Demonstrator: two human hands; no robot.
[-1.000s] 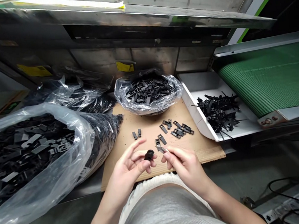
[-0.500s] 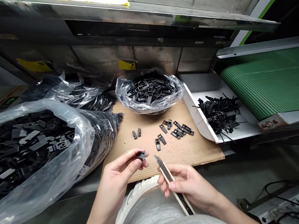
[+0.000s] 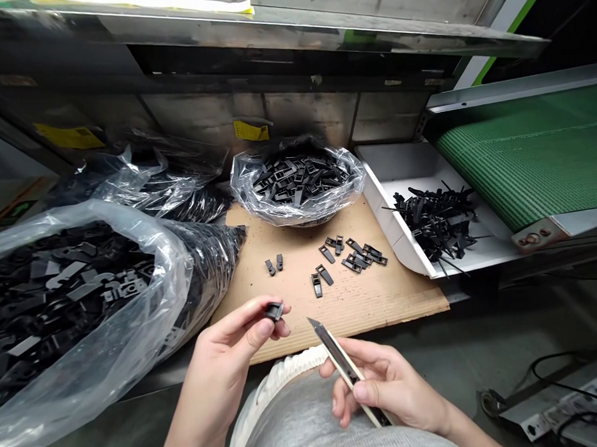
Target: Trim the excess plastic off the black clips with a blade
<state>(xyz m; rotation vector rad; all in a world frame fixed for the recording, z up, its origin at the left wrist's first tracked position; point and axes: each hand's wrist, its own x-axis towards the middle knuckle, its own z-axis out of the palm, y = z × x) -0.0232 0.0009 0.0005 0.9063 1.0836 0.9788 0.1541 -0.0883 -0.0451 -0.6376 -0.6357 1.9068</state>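
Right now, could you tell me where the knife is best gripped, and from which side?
I'd grip the knife by its long, slim handle, from the right, as the right hand does: the bare blade points forward and left, away from that side.

Along the near edge of the cardboard (image 3: 284, 337) I have bare room; the plastic-wrapped bowl (image 3: 300, 213) blocks its far edge, the white tray (image 3: 404, 234) its right.

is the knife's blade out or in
Out: the knife in the right hand shows a pointed metal blade beyond its handle.
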